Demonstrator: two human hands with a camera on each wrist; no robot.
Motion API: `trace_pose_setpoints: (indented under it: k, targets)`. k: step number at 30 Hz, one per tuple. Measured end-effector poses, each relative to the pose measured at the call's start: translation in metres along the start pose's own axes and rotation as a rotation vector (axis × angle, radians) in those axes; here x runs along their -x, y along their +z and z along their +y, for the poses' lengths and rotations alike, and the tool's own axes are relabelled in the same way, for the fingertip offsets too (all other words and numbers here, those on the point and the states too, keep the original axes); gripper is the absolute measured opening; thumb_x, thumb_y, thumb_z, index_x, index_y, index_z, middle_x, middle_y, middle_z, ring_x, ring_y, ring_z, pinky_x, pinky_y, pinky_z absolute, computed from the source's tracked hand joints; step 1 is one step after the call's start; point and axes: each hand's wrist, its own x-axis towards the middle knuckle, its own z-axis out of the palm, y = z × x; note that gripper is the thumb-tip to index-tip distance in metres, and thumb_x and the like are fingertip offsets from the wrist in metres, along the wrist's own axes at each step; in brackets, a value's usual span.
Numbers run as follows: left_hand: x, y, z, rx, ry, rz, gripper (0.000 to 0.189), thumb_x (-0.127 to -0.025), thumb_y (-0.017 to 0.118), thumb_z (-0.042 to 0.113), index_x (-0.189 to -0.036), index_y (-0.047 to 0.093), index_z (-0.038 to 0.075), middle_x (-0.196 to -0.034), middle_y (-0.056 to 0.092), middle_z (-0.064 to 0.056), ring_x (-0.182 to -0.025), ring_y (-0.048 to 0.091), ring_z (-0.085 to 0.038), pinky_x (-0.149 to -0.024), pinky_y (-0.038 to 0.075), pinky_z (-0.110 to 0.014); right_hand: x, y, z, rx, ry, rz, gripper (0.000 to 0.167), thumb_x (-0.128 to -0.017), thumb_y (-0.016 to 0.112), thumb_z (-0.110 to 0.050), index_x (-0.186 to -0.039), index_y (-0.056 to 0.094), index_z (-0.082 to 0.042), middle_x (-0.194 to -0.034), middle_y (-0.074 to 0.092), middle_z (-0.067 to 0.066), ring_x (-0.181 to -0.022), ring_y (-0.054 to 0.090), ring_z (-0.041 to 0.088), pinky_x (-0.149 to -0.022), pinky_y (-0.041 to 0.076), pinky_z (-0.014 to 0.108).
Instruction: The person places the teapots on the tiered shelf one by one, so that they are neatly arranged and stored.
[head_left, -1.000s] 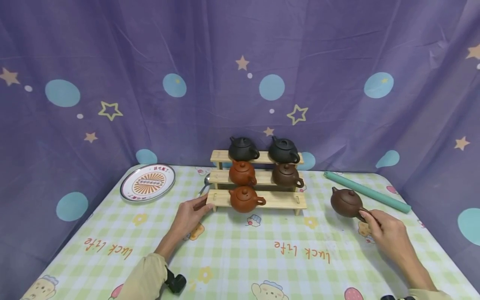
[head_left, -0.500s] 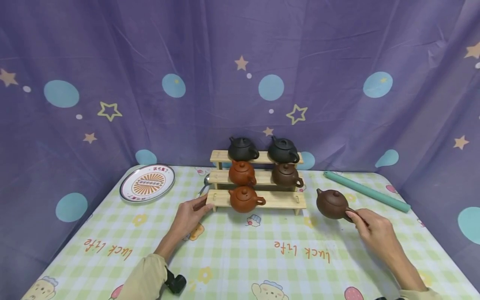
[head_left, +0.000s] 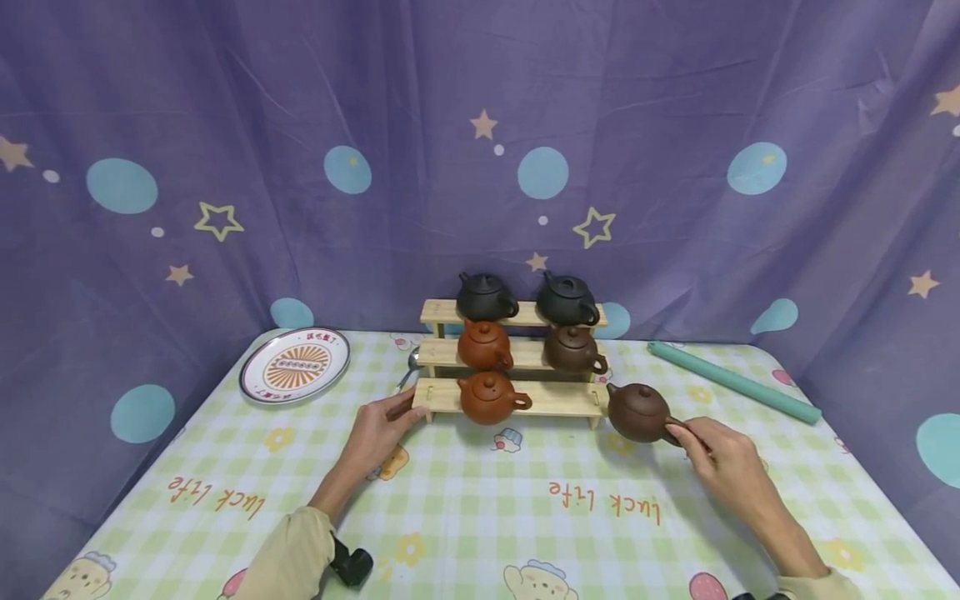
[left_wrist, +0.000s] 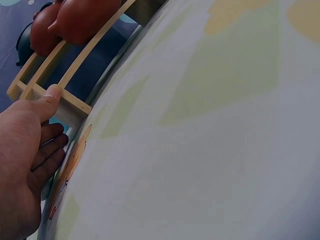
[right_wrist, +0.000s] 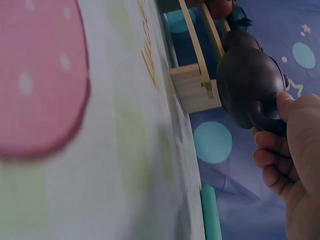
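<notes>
My right hand pinches the handle of a dark brown teapot, held up level above the tablecloth at the right end of a three-step wooden rack. Its spout points left toward the lowest step. In the right wrist view the thumb lies on top of the teapot's handle. My left hand grips the rack's left end, thumb on the lowest step in the left wrist view. An orange-brown teapot sits on that step. The middle step bears another orange-brown teapot and a brown one.
Two black teapots, a left one and a right one, stand on the top step. A patterned plate lies at the left, a spoon behind my left hand. A green rod lies at the right; a purple curtain hangs behind.
My right hand has carried the brown teapot leftward, from near the green rod to the right end of the rack. The left hand has stayed at the rack's left end.
</notes>
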Motion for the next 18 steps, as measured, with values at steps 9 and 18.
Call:
trace_pose_setpoints:
  k: [9, 18]
  targets:
    - [0.000, 0.000, 0.000, -0.009, 0.001, 0.001, 0.055, -0.097, 0.076, 0.033, -0.142, 0.062, 0.004, -0.126, 0.070, -0.015, -0.113, 0.070, -0.027, -0.094, 0.057, -0.040, -0.007, 0.015, -0.009, -0.028, -0.070, -0.008, 0.020, -0.085, 0.080, 0.004, -0.086, 0.073, -0.014, -0.079, 0.066, -0.009, -0.066, 0.055, 0.002, -0.057, 0.048, 0.018]
    - [0.000, 0.000, 0.001, -0.011, -0.008, -0.001, 0.055, -0.097, 0.076, 0.032, -0.142, 0.062, 0.004, -0.125, 0.071, -0.015, -0.113, 0.070, -0.027, -0.094, 0.057, -0.040, -0.016, 0.028, -0.016, -0.046, -0.084, -0.022, 0.019, -0.084, 0.081, 0.003, -0.086, 0.073, -0.014, -0.078, 0.063, -0.011, -0.066, 0.054, 0.001, -0.058, 0.047, 0.019]
